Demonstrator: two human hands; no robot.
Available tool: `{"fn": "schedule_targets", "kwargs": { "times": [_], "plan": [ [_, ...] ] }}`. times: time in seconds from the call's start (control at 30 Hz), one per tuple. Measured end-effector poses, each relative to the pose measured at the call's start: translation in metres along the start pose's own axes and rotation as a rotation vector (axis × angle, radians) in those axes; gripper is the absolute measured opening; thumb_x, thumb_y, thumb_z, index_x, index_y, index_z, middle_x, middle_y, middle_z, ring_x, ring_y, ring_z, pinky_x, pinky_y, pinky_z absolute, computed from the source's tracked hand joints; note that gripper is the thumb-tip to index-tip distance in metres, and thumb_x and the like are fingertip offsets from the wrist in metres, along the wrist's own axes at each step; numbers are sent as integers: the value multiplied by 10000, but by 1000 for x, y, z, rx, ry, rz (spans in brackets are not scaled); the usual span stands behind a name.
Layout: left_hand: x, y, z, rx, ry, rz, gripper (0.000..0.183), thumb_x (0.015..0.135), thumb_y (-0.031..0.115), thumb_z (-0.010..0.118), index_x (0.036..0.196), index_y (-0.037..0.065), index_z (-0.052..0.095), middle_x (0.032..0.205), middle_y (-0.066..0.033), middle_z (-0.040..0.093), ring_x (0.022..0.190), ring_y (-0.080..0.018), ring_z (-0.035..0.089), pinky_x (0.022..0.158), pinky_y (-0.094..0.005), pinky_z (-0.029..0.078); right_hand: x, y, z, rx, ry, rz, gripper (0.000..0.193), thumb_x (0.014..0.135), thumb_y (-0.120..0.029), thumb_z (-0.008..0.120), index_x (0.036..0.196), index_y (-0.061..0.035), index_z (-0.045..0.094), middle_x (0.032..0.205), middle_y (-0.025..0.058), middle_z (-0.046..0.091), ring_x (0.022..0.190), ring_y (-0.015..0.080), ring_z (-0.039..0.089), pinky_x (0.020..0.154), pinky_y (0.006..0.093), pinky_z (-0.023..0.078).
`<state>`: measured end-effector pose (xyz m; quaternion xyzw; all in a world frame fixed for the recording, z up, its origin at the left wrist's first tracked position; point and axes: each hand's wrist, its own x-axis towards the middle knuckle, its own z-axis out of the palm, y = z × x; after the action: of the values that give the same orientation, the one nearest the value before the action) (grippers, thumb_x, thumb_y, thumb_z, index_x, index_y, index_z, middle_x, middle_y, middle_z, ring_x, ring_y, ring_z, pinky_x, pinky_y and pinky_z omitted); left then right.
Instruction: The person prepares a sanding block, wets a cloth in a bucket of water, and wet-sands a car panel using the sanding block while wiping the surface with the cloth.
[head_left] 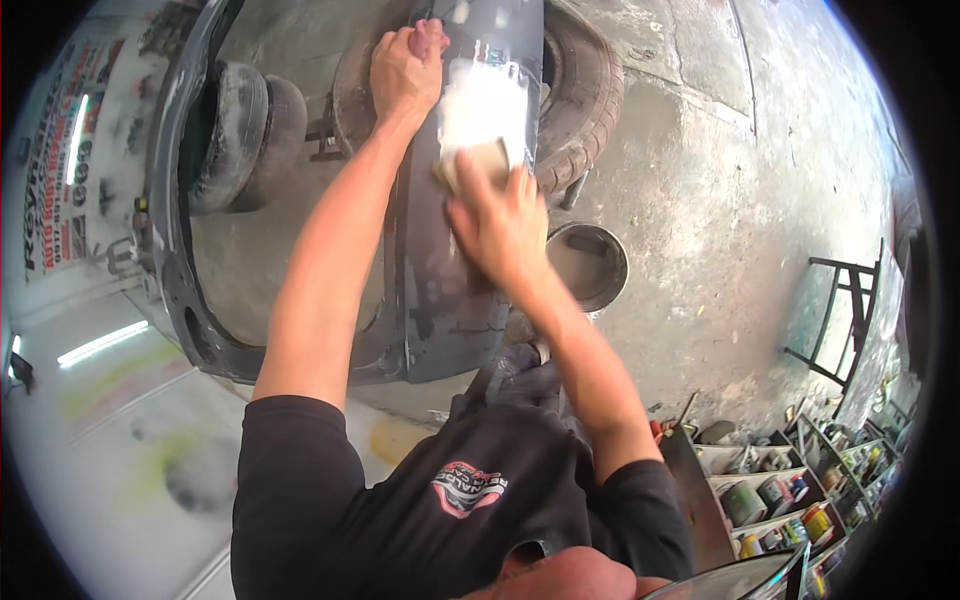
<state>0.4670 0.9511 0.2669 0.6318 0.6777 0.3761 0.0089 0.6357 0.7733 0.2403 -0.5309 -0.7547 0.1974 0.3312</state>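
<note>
A grey car door (432, 300) stretches away in front of me, with a bright white patch of filler (485, 100) on its surface. My right hand (500, 225) is closed over a tan sanding block (490, 158), pressed flat on the near end of the white patch. Farther off, my left hand (408, 80) rests at the door's left edge. Its fingers are bent around a small pinkish, cloth-like thing (420, 40) whose kind I cannot make out.
Tyres (585, 100) lie beneath the door, and more tyres (230, 135) stand left, behind the window frame (175, 220). A round bucket (590, 265) sits right of the door. Shelves (715, 460) with cans fill the lower right, below a dark metal stand (850, 320).
</note>
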Motion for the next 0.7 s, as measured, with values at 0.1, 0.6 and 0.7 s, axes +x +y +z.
{"fn": "schedule_targets", "kwargs": {
  "times": [0.1, 0.6, 0.7],
  "plan": [
    [2, 11, 12, -22, -24, -8, 512, 1040, 514, 544, 876, 73, 745, 914, -170, 672, 921, -382, 643, 858, -505, 506, 104, 42, 3, -73, 84, 145, 577, 922, -413, 689, 1466, -262, 568, 1200, 311, 562, 1062, 480, 630, 819, 545, 577],
    [5, 25, 18, 48, 9, -27, 530, 1078, 491, 477, 884, 65, 725, 946, -198, 684, 943, -419, 656, 841, -521, 505, 119, 55, 3, -111, 120, 158, 565, 916, -384, 682, 1451, -256, 552, 1184, 311, 563, 1064, 495, 623, 802, 549, 570],
    [2, 21, 21, -17, -17, -5, 510, 1074, 478, 494, 867, 70, 722, 935, -195, 681, 938, -414, 652, 847, -515, 500, 117, 57, 10, -116, 103, 181, 608, 905, -392, 701, 1479, -278, 537, 1159, 293, 562, 1047, 479, 621, 811, 545, 564]
  ]
}}
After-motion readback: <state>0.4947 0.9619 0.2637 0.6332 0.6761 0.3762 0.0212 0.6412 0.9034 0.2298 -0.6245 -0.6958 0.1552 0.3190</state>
